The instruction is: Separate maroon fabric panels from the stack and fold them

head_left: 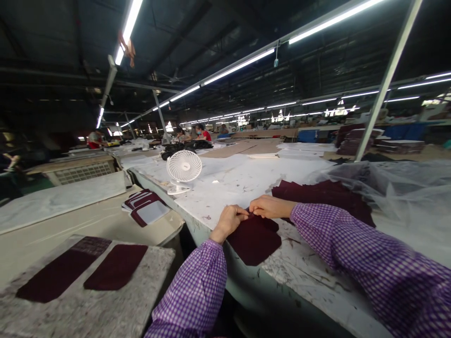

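A dark maroon fabric piece (255, 241) lies over the near edge of the white table, its cut corners toward me. My left hand (230, 220) pinches its far edge between thumb and fingers. Right beside it, my right hand (269, 206) is closed on the same edge, fingertips almost meeting the left ones. What exactly sits between the fingertips is too small to make out. Behind my right hand spreads a pile of similar maroon fabric pieces (324, 195), partly covered by my sleeve.
A white fan (184, 166) stands on the white table (232, 173). To the left, a stained board (116, 310) bears two maroon pieces (116, 266), with a stack of maroon and pale pieces (146, 209) beyond. Clear plastic sheeting (405, 197) lies at right. A metal post (387, 80) rises there. People work far back.
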{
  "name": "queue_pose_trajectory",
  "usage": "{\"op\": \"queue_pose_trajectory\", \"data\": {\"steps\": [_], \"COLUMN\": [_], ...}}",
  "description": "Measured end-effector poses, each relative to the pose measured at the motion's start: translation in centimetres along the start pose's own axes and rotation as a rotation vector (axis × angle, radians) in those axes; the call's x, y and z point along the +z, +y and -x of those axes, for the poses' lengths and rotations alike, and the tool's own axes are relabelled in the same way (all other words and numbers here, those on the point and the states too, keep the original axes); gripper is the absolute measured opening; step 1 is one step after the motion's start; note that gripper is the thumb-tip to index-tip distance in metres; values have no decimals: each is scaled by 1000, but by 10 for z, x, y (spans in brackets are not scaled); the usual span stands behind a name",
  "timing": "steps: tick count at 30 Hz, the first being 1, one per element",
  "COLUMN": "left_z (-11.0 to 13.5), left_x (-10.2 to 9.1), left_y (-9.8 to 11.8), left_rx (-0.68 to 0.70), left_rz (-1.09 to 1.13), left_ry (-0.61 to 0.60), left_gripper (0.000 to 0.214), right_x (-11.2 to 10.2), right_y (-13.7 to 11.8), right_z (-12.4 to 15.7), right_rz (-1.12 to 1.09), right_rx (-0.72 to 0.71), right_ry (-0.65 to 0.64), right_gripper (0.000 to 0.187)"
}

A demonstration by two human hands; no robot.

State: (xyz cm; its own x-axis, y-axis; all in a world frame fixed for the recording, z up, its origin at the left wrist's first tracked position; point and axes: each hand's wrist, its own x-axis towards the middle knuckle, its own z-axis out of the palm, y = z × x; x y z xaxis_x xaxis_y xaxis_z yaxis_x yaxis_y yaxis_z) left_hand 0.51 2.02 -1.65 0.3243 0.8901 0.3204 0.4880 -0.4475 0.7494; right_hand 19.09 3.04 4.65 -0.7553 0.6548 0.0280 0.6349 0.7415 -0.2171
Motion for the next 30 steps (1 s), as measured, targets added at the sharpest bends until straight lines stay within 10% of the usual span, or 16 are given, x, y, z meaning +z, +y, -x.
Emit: {"op": "queue_pose_trajectory", "data": {"steps": [30], "left_z": [20], "left_x": [-2], "left_y": [10], "left_rx": [96], "left_rz": [-294], "left_ry": [46], "left_gripper": [22], "right_x": [17], "right_y": [1], "right_z": [7], "right_rz": [330], "right_rx": [-90], "right_ry": [145], "right_gripper": [18]}}
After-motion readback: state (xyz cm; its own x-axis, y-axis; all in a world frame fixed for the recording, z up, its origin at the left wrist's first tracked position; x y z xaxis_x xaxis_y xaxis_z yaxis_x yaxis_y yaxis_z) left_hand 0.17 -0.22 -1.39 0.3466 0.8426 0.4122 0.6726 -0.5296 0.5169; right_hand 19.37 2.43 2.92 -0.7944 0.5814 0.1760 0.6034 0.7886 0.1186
